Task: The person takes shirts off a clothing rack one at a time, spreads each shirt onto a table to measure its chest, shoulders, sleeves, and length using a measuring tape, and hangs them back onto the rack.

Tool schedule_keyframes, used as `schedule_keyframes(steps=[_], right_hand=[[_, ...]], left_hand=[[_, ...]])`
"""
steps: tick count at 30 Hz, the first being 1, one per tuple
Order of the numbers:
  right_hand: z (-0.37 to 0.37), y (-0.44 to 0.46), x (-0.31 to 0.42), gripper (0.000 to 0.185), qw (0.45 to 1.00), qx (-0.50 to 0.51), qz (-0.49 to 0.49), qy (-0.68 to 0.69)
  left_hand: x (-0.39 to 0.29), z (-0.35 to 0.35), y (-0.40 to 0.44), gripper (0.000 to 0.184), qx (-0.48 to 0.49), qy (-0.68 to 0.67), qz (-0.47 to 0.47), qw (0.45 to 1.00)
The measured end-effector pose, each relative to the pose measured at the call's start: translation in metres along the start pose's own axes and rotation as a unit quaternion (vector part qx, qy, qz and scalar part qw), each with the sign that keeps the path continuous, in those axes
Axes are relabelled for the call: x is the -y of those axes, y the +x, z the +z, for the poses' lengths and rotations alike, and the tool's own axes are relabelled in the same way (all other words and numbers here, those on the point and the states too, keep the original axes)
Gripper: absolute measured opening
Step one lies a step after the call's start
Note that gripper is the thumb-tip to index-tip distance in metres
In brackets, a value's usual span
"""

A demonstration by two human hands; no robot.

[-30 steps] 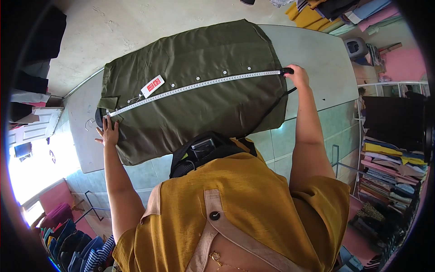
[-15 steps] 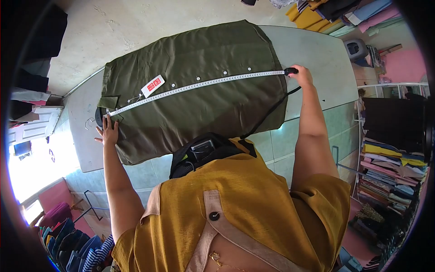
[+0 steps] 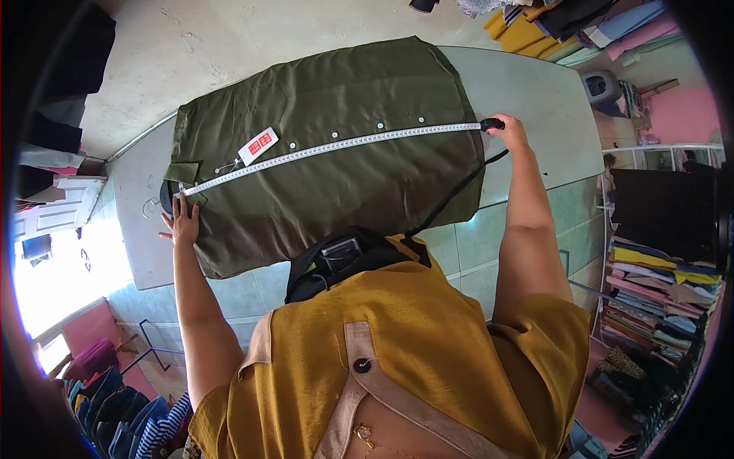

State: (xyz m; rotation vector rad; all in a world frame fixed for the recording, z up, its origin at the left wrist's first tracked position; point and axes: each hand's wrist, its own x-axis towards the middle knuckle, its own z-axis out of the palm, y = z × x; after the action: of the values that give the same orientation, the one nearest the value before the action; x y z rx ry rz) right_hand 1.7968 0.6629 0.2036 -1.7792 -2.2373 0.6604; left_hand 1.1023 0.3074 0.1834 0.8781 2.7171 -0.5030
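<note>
A dark green garment point(image 3: 321, 176) with a row of white buttons lies spread on a pale table. Across its length, from collar to hem, stretches a white measuring tape point(image 3: 336, 145). At the collar end my left hand point(image 3: 182, 222) rests with fingers spread, its fingertips on the tape's end. Just past the hem, my right hand point(image 3: 508, 131) is closed around the tape's black case point(image 3: 491, 124); a black strap hangs from there toward my waist. Beside the tape sits a white and red tag point(image 3: 258, 145). A hanger hook point(image 3: 149, 208) sticks out at the collar.
The pale table point(image 3: 535, 99) extends beyond the garment on both sides. Folded clothes fill a rack point(image 3: 657, 283) at the right, and more garments point(image 3: 126, 413) hang at lower left. A black waist bag point(image 3: 340, 256) sits between me and the table.
Almost nothing differs. The view has shifted very slightly, while both hands, the tape and the garment hold their places.
</note>
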Motion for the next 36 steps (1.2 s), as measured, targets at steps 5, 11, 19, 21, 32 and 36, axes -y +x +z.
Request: schedule_keyframes(steps=[5, 11, 19, 21, 32, 36], right_hand=[[0.000, 0.002, -0.003, 0.029, 1.000, 0.019, 0.003, 0.006], [-0.001, 0.001, -0.001, 0.028, 1.000, 0.015, -0.003, -0.005], [0.001, 0.000, -0.001, 0.028, 1.000, 0.003, -0.002, 0.009], [0.001, 0.000, -0.003, 0.028, 1.000, 0.004, -0.007, 0.009], [0.000, -0.002, 0.006, 0.032, 1.000, 0.025, -0.015, 0.010], [-0.001, 0.001, 0.004, 0.033, 1.000, -0.003, -0.027, 0.001]], left_hand=[[0.001, 0.000, 0.003, 0.062, 0.001, 0.001, 0.003, 1.000], [-0.003, -0.015, -0.002, 0.061, 0.023, 0.004, 0.006, 1.000], [-0.005, -0.021, -0.003, 0.063, 0.034, -0.010, 0.008, 0.999], [-0.006, -0.023, -0.006, 0.060, 0.013, -0.032, 0.007, 0.999], [0.035, 0.046, -0.020, 0.054, -0.217, -0.231, -0.195, 0.928], [0.032, 0.036, -0.035, 0.052, -0.159, -0.228, -0.059, 0.959]])
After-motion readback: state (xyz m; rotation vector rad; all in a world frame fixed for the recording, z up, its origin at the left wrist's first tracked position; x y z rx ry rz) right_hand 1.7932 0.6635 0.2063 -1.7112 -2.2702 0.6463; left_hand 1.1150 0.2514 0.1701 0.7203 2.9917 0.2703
